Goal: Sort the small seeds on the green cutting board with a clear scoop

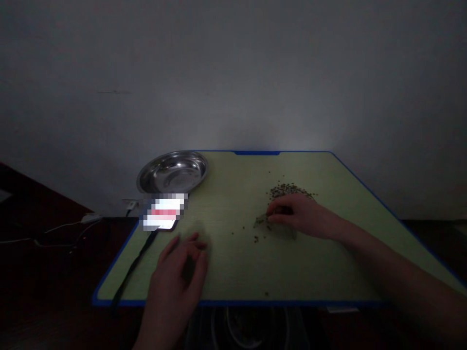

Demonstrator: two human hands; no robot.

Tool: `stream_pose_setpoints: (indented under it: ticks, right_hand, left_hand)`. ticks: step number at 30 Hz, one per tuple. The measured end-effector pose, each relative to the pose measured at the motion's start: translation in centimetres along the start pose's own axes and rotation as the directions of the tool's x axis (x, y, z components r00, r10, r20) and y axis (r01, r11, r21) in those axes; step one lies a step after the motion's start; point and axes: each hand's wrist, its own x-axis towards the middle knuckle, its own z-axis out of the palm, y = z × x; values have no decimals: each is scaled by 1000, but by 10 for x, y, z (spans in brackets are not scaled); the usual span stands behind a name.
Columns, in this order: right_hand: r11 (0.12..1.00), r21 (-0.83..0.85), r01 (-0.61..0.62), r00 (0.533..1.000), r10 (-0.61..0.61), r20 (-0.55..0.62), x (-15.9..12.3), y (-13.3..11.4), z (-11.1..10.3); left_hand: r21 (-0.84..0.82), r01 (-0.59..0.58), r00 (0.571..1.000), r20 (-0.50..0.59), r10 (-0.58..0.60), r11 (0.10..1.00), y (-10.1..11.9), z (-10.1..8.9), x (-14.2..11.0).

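Observation:
My right hand is low over the table, thumb and fingertips brought together in a pinch. Whatever lies between those fingertips is too small and dim to name. A pile of small dark seed-like bits spreads just beyond its knuckles. More of these bits are scattered by the fingertips, and a few stray ones dot the tabletop to the left. My left hand hovers or rests near the front left edge, fingers loosely curved and thumb apart, with nothing seen in it.
A shiny metal basin stands at the back left corner. In front of it lies a lit phone with a dark strap. The yellow-green table has a blue rim. Below its front edge is a round vessel.

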Motion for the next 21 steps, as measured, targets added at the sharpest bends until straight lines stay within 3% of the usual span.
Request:
stream_pose_setpoints:
  ticks: [6, 21]
  right_hand:
    - [998, -57, 7, 1000, -7, 6, 5, -2, 4]
    - [999, -20, 47, 990, -44, 131, -16, -16, 22]
  left_hand:
    - [-6, 0, 1000, -1, 0, 1000, 0, 1, 0]
    - [-37, 12, 1000, 8, -12, 999, 1, 1, -1]
